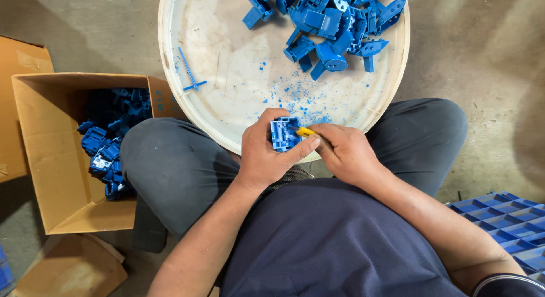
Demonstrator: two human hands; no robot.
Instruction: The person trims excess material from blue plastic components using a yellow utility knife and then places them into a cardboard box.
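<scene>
**Trimming a blue plastic part over the round tray**

So the blue plastic part [284, 133] is a small squarish moulded piece, bright blue, with ribs and little pockets showing on the face turned up at the camera. It sits just over the near rim of the round white tray [227, 75], at about 6 o'clock on the tray, right above the person's lap.

The left hand [267, 155] has its grip wrapped tight around the part: fingers curled behind it, thumb pressed along the lower right edge, so it's clamped on the piece. The right hand [343, 152] is closed around a yellow-handled tool [306, 132], only the yellow tip pokes out from the fingers, and that tip touches the part's right edge. Can't tell what kind of blade or point it has, it's too small.

Around it: blue shavings [301, 98] are scattered on the tray just above the hands. A pile of blue plastic parts [332, 24] sits at 12 to 1 o'clock on the tray, and a thin blue sprue stick [189, 75] lies at 9 o'clock. A cardboard box [45, 160] off at 9 o'clock from the hands holds more blue pieces. A blue gridded crate [505, 223] shows at 4 o'clock.
</scene>
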